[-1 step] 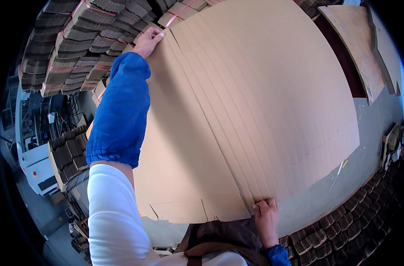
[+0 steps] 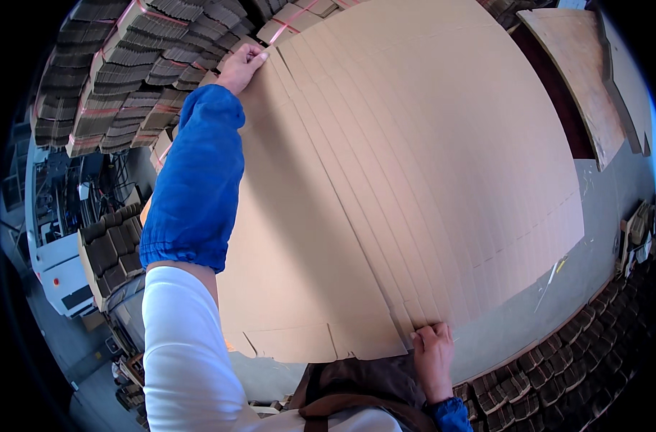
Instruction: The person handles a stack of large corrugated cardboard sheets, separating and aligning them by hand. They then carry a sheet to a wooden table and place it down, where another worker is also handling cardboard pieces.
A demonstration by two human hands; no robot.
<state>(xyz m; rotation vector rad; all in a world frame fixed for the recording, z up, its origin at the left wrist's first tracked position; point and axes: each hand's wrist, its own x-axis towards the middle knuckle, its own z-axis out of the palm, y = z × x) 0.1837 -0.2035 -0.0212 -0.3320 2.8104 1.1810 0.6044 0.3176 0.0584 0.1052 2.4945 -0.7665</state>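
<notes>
Several large flat cardboard sheets [image 2: 428, 144] lie overlapped in front of me, their long edges stepped like a fan. The leftmost sheet has slits cut along its near edge, and a shadow runs down it. My left hand [image 2: 241, 68], its arm stretched out in a blue sleeve cover, pinches the far left corner of the cardboard between thumb and fingers. Down at the near edge, in front of my body, my right hand [image 2: 433, 353] has its fingers curled over the sheets' edges, with the thumb against them.
Strapped bundles of folded cardboard [image 2: 119, 79] are piled at the far left. A white machine [image 2: 61, 266] stands at the left, beside another cardboard stack [image 2: 112, 241]. Wooden boards [image 2: 576, 72] lean at the far right. More cardboard stacks [image 2: 551, 371] line the near right, beyond the grey floor [image 2: 508, 335].
</notes>
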